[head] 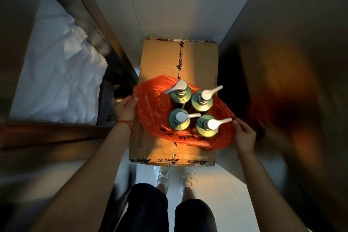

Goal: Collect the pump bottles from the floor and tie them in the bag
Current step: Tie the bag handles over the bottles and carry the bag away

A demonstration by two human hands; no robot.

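Observation:
Several green pump bottles (202, 100) with silver pump heads stand upright inside an open orange plastic bag (154, 113). The bag rests on top of a taped cardboard box (162, 58). My left hand (125, 108) grips the bag's left edge, thumb on the plastic. At the bag's right edge, my right hand (244, 134) pinches the rim between its fingertips. The bag's mouth is spread wide between the two hands, and the bottles' lower parts are hidden by the plastic.
A metal shelf frame (105, 30) holding white linen (56, 73) runs along the left. A dark wall or panel (293, 81) closes the right side. The pale floor (222, 190) shows below the box, where my feet in white shoes (175, 175) stand.

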